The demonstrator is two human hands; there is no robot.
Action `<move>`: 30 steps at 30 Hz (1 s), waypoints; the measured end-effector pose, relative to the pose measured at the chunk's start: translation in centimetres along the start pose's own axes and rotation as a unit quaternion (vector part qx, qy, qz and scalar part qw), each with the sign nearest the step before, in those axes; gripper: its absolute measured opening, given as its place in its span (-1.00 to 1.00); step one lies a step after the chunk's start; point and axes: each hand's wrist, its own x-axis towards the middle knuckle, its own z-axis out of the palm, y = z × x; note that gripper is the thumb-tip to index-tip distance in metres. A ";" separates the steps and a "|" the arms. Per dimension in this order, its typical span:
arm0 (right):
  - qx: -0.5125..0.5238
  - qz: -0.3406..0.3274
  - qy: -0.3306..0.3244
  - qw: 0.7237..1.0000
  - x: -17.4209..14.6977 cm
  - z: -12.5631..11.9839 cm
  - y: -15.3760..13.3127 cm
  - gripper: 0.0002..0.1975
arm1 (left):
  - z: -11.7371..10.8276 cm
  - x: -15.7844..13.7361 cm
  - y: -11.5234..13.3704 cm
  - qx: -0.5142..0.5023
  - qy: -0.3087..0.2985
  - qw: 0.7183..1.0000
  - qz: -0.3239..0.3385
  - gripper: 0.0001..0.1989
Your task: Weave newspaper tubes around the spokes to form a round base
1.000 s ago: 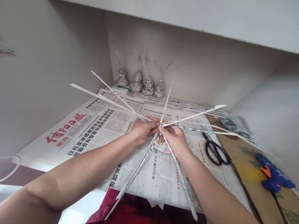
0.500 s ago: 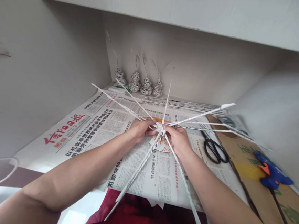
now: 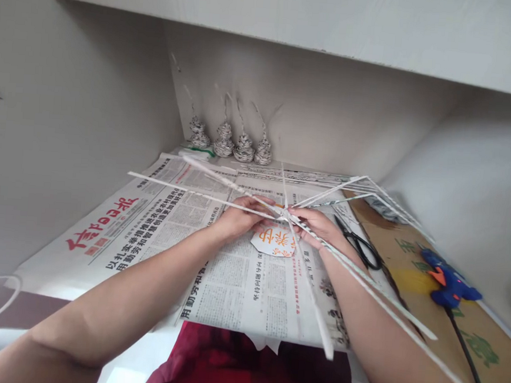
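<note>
Several long rolled-newspaper strips (image 3: 313,293) cross at a small woven centre (image 3: 285,214) and fan out in all directions, held just above the newspaper. My left hand (image 3: 241,215) pinches this centre from the left side, fingers closed on the strips. From the right, my right hand (image 3: 317,225) grips the same crossing, its fingers partly hidden by strips. Two strips pass over my right forearm, and one reaches far out to the left. Below the hands lies a white paper piece (image 3: 273,241) with orange characters.
Newspaper sheets (image 3: 147,224) cover the surface. Several small gourd-shaped woven pieces (image 3: 243,147) stand along the back wall, with loose paper rods (image 3: 301,176) before them. On the right are black scissors (image 3: 363,250), a cardboard sheet (image 3: 413,269) and a blue glue gun (image 3: 447,280).
The woven strips have turned in my hands: the strips that pointed toward my lap now swing to the right, over my right forearm. The view has shifted slightly.
</note>
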 end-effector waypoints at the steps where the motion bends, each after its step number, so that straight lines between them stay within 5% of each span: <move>1: -0.014 -0.001 -0.007 1.000 -0.1 0.1 0.1 -0.89 | -0.1 0.1 0.1 0.030 0.023 0.999 0.015 -0.75; 6: -0.127 -0.024 -0.034 0.991 -0.7 0.4 0.5 -0.83 | -1.5 0.5 1.5 0.135 0.149 0.967 0.157 -0.75; 8: -0.170 -0.024 -0.064 0.983 -1.1 0.7 0.6 -0.81 | -2.1 0.4 1.7 0.213 0.122 0.951 0.188 -0.73; 11: -0.198 -0.029 -0.108 0.974 -1.9 1.5 0.7 -0.82 | -2.2 0.2 1.2 0.294 0.021 0.944 0.149 -0.70; 15: -0.209 -0.067 -0.111 0.969 -2.4 2.6 1.0 -0.84 | -1.6 0.2 -0.3 0.250 -0.068 0.963 0.071 -0.73; 22: -0.201 -0.059 -0.074 0.975 -2.1 3.0 1.4 -0.74 | -0.9 0.1 -0.7 0.206 0.014 0.977 0.052 -0.81; 30: -0.191 -0.049 -0.072 0.978 -2.6 3.2 1.2 -0.83 | -0.9 -0.1 -0.1 0.214 0.006 0.975 0.054 -0.90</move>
